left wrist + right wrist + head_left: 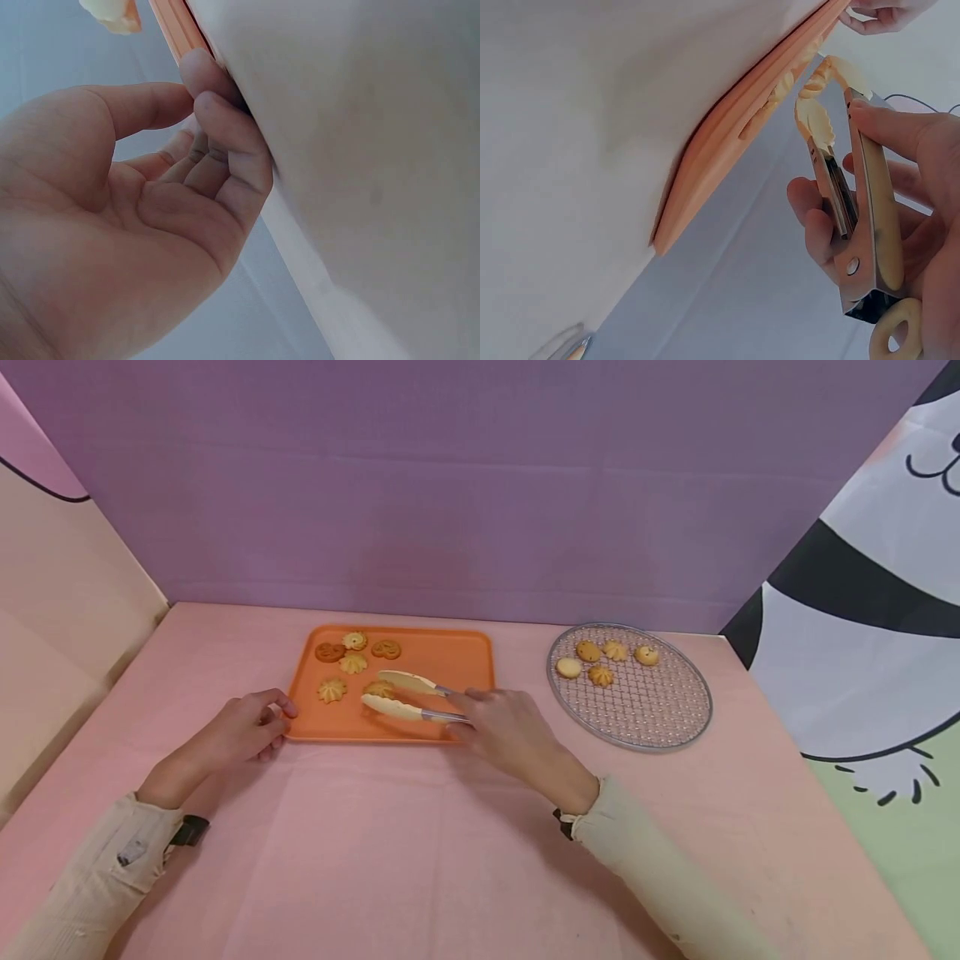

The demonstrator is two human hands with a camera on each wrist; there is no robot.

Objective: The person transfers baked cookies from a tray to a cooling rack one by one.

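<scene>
While the right hand (510, 722) has the tongs (444, 717): thumb on one metal arm, fingers curled around the other, a firm hold, and the jaws stand part-way open.
Cream tips (393, 707): spread, one on either side of a ridged golden cookie (380, 689), right there on the orange tray; whether they touch it, I can't tell.
Left hand (240, 731): over at the tray's near left corner, fingers bent, thumb and index meeting at the rim; touching, yes, but a true pinch I can't call.
Orange tray (442, 652): flat on the pink tabletop (360, 860), with two pretzel-shaped cookies (386, 649) and three more ridged ones (332, 690) toward its left side.
Round wire rack (637, 710): out to the right, well apart from the tongs, five cookies grouped toward its far left; only the head view gets all of it.
Right wrist view: here's the rivet (853, 265) and the ring (897, 330) at the tongs' back end, both hidden from above.
Left wrist view: palm side on show, curled fingers and all, which the head camera misses.
</scene>
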